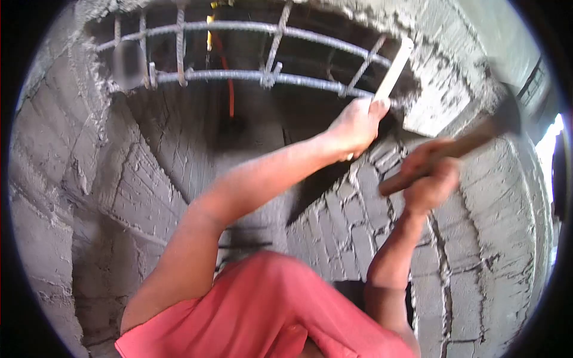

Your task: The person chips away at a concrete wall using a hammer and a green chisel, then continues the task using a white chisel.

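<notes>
A pale, flat-sided bar, likely a chisel, is in my left hand, and its upper end rests near the broken concrete edge. My right hand grips the wooden handle of a hammer; the dark hammer head is raised at the right, blurred by motion and apart from the bar. Close to the bar, ribbed rebar crosses the opening in two curved rows, with shorter bars across them.
Rough grey block walls with mortar joints surround the dark opening. A red-orange strip and a yellow piece hang behind the rebar. Red cloth covers my body below.
</notes>
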### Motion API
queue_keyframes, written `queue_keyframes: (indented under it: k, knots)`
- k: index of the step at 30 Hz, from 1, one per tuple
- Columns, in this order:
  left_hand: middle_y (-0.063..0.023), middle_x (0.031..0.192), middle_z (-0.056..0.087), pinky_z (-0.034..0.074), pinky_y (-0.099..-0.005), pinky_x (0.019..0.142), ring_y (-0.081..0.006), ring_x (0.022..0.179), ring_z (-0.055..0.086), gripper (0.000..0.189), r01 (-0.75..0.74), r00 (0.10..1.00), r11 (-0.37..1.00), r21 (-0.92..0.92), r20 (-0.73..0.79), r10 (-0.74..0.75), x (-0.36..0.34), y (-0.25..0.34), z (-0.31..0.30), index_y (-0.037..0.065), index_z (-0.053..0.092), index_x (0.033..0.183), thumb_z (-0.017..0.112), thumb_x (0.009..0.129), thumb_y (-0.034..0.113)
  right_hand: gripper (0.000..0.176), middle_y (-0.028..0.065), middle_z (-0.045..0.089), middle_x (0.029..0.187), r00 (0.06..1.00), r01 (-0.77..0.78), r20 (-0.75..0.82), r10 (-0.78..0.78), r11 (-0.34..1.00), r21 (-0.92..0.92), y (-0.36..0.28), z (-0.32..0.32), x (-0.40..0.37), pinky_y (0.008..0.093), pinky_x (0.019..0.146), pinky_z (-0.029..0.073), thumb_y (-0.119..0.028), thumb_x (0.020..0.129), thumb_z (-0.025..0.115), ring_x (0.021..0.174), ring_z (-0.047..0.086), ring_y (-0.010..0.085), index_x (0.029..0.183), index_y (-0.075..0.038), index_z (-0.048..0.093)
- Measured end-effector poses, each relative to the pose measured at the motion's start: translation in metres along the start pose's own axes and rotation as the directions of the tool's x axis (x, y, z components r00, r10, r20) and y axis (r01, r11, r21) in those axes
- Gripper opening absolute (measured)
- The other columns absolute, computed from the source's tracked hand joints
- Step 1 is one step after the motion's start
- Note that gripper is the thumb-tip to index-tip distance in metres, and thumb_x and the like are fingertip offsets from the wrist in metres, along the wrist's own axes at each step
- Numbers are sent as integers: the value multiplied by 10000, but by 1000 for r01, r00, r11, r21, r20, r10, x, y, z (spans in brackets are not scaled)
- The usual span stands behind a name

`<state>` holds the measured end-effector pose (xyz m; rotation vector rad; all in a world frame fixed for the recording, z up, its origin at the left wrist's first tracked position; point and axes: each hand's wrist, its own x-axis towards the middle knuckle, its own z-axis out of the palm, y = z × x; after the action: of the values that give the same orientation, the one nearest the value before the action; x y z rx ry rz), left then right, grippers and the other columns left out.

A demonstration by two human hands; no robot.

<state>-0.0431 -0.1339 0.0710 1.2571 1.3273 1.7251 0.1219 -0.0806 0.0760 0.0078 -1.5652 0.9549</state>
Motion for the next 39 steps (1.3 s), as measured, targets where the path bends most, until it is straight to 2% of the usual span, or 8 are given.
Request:
queue_keyframes:
  k: [8, 10, 13, 22, 27, 31, 33, 39]
  knots:
    - [-19, 560, 475, 338, -316, 311, -130, 346, 426, 490, 42, 999, 998, -42, -4, -42, 0, 0, 4, 56, 505, 878, 399, 1041, 506, 740, 4, 522, 706, 607, 794, -214, -765, 573, 203, -63, -21, 44, 294, 546, 435, -878, 805, 393, 595, 468, 120, 701, -161, 540]
    - [-14, 596, 455, 363, -266, 316, -80, 385, 427, 522, 25, 999, 990, -136, 46, -19, 6, -8, 4, 94, 439, 867, 423, 1002, 598, 395, 30, 556, 721, 990, 126, -42, -131, 987, -96, 56, 5, 6, 231, 503, 411, -425, 1054, 436, 596, 522, 115, 922, -81, 579]
    - [-15, 596, 466, 361, -257, 322, -83, 383, 423, 514, 5, 1000, 993, -114, 25, -3, 8, -4, 1, 86, 455, 869, 421, 1010, 580, 421, 26, 516, 636, 951, -300, 5, 310, 923, -239, 45, 2, 0, 249, 429, 386, -438, 1031, 447, 478, 474, 115, 913, -47, 550]
    - [-12, 604, 458, 337, -255, 310, -72, 373, 412, 559, -19, 1000, 999, -38, -1, 19, 10, -12, 0, 95, 421, 842, 405, 990, 634, 531, -6, 516, 743, 654, 749, -181, -735, 595, 291, -80, -52, 47, 275, 525, 416, -670, 890, 494, 598, 480, 117, 872, -148, 590]
    - [-14, 602, 468, 344, -257, 312, -84, 373, 428, 570, -24, 1000, 996, -81, 3, 24, 2, -15, 6, 80, 447, 861, 408, 989, 634, 423, 51, 524, 625, 919, -387, 26, 392, 914, -120, 61, 8, 6, 281, 420, 401, -421, 1053, 417, 487, 503, 124, 902, -41, 524]
    - [-12, 603, 460, 360, -257, 319, -79, 389, 431, 585, -11, 1000, 996, -85, 8, 12, 8, -18, 6, 85, 437, 846, 404, 980, 653, 464, 75, 542, 637, 981, 40, -161, -106, 929, -368, 13, -2, 4, 288, 427, 405, -487, 1043, 401, 498, 521, 130, 970, -42, 512]
    - [-7, 604, 452, 359, -250, 321, -74, 392, 427, 594, -38, 999, 996, -78, 2, 38, 14, -20, 5, 84, 436, 854, 399, 974, 665, 576, -16, 498, 805, 967, 238, -148, -210, 947, 216, -41, -20, 26, 307, 632, 411, -683, 924, 481, 580, 424, 127, 1010, -121, 574]
    - [4, 593, 448, 346, -247, 314, -62, 381, 412, 566, -72, 997, 995, -68, 1, 73, 21, -26, 5, 101, 425, 845, 403, 982, 650, 559, 41, 491, 616, 559, 827, -250, -791, 554, 95, -62, -39, 56, 301, 474, 397, -640, 929, 396, 482, 432, 140, 811, -118, 558]
